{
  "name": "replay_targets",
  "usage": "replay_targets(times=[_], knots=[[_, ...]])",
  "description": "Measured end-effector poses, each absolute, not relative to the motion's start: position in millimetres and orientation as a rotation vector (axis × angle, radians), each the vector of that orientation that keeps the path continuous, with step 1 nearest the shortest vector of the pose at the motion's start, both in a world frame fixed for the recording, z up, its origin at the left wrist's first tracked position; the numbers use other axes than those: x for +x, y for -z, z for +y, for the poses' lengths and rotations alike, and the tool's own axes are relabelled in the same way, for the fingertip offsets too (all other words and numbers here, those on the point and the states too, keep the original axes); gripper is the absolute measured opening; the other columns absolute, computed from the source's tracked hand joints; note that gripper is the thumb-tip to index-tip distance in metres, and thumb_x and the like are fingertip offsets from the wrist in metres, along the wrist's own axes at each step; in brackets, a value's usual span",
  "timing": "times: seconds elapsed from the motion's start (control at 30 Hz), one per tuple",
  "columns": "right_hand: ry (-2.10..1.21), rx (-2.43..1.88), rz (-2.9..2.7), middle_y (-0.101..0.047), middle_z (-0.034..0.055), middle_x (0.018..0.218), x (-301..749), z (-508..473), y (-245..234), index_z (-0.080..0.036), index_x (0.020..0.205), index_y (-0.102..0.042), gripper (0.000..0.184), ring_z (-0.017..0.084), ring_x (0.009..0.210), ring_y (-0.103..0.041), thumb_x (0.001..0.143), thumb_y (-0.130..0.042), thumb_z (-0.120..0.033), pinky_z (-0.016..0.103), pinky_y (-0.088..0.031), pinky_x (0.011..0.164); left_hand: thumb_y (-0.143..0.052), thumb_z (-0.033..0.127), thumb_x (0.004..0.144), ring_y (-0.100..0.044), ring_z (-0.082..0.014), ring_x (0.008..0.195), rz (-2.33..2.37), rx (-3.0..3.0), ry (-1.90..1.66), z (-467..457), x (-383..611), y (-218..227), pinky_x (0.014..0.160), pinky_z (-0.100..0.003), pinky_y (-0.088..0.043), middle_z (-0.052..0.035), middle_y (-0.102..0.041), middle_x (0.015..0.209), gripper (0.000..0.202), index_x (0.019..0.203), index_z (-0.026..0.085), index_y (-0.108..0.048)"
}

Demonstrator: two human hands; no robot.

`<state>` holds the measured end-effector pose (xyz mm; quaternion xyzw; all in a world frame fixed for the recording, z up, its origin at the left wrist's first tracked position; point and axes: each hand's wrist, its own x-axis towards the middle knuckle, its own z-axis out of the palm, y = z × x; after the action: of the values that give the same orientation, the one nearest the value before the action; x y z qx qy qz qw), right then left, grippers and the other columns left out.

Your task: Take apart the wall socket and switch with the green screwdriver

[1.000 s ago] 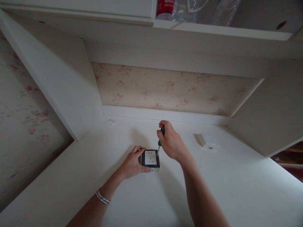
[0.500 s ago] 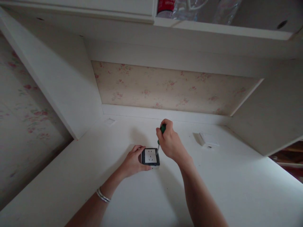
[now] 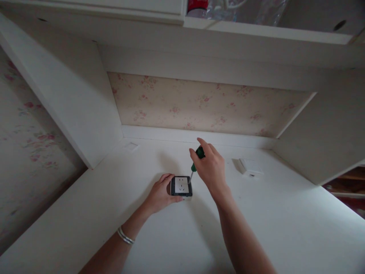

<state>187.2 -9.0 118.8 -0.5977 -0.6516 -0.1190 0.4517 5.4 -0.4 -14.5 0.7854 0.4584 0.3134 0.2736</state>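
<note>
A wall socket (image 3: 181,185) with a white face and a dark frame lies flat on the white desk (image 3: 256,224). My left hand (image 3: 160,195) grips its left edge, thumb below and fingers above. My right hand (image 3: 210,167) is closed round the green handle of a screwdriver (image 3: 196,161). The screwdriver stands nearly upright, with its metal tip down at the socket's right edge.
A white cover plate (image 3: 249,167) lies on the desk to the right. A small white square piece (image 3: 131,146) sits at the back left. White side panels and a floral back wall enclose the desk. A shelf above holds a red-labelled bottle (image 3: 196,7).
My right hand has shifted its hold on the screwdriver handle, and the fingers now reach up over its top. The socket and my left hand stay put.
</note>
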Motion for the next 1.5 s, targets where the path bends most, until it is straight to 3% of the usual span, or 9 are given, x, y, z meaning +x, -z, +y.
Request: replay_targets(times=[0.2,0.53,0.73,0.93,1.17,1.27,1.4,1.5], knots=[[0.172,-1.522,-1.680,-0.065,0.0052,0.085,183.8,-8.0,-116.7,-0.020,0.104,-0.050,0.021,0.020,0.072,-0.061,0.091,-0.042,-0.035,0.029,-0.039,0.061,-0.077,0.045,0.062,-0.044,-0.0269,0.126,1.245,2.123,-0.823,2.2,6.2,17.8,0.108,-0.038,-0.034,-0.0055,-0.045,0.139,0.080,0.133,0.025,-0.046],[0.107,-1.414,-1.808,-0.060,0.0105,0.099,190.1,-8.3,-116.8,-0.018,0.112,-0.041,0.025,0.020,0.077,-0.058,0.092,-0.032,-0.031,0.031,-0.040,0.066,-0.075,0.051,0.064,-0.042,-0.0259,0.127,1.260,2.171,-0.783,4.0,5.8,20.5,0.108,-0.036,-0.033,-0.0066,-0.043,0.140,0.081,0.134,0.023,-0.045],[0.248,-1.593,-1.661,-0.060,0.0071,0.093,187.8,-3.3,-112.4,-0.021,0.101,-0.047,0.028,0.020,0.072,-0.055,0.089,-0.043,-0.046,0.030,-0.037,0.060,-0.076,0.050,0.063,-0.044,-0.0265,0.125,1.278,2.183,-0.792,3.1,6.5,16.7,0.106,-0.037,-0.035,-0.0063,-0.046,0.137,0.079,0.132,0.024,-0.046],[0.203,-1.560,-1.679,-0.053,0.0094,0.101,195.3,0.0,-110.8,-0.019,0.105,-0.044,0.020,0.018,0.074,-0.051,0.087,-0.036,-0.024,0.030,-0.037,0.060,-0.074,0.049,0.065,-0.043,-0.0280,0.126,1.287,2.182,-0.789,3.0,7.4,17.6,0.107,-0.041,-0.033,-0.0061,-0.044,0.139,0.078,0.133,0.025,-0.045],[-0.032,-1.342,-1.833,-0.048,0.0089,0.106,194.7,-5.7,-113.4,-0.019,0.109,-0.039,0.025,0.017,0.083,-0.050,0.085,-0.038,-0.024,0.031,-0.042,0.069,-0.072,0.051,0.067,-0.043,-0.0261,0.127,1.279,2.201,-0.751,6.4,6.4,20.7,0.109,-0.037,-0.033,-0.0063,-0.043,0.140,0.079,0.135,0.023,-0.043],[-0.097,-1.308,-1.847,-0.051,0.0059,0.100,192.8,-7.7,-116.1,-0.020,0.105,-0.041,0.025,0.016,0.080,-0.050,0.080,-0.043,-0.021,0.030,-0.042,0.071,-0.071,0.051,0.068,-0.043,-0.0260,0.126,1.286,2.205,-0.758,6.8,6.2,20.6,0.109,-0.037,-0.033,-0.0058,-0.044,0.139,0.078,0.135,0.023,-0.043],[0.090,-1.462,-1.725,-0.055,0.0041,0.091,189.5,-8.3,-118.9,-0.022,0.091,-0.050,0.014,0.018,0.079,-0.052,0.083,-0.049,-0.033,0.031,-0.042,0.071,-0.071,0.050,0.068,-0.043,-0.0265,0.127,1.290,2.198,-0.785,5.9,7.5,20.2,0.107,-0.038,-0.034,-0.0057,-0.045,0.138,0.076,0.134,0.025,-0.044],[0.186,-1.513,-1.629,-0.058,0.0064,0.094,190.0,-6.3,-117.8,-0.022,0.092,-0.054,0.025,0.020,0.083,-0.055,0.085,-0.050,-0.045,0.032,-0.042,0.071,-0.072,0.049,0.067,-0.042,-0.0275,0.127,1.288,2.186,-0.796,5.2,8.3,19.8,0.107,-0.040,-0.034,-0.0055,-0.045,0.138,0.075,0.133,0.026,-0.044]])
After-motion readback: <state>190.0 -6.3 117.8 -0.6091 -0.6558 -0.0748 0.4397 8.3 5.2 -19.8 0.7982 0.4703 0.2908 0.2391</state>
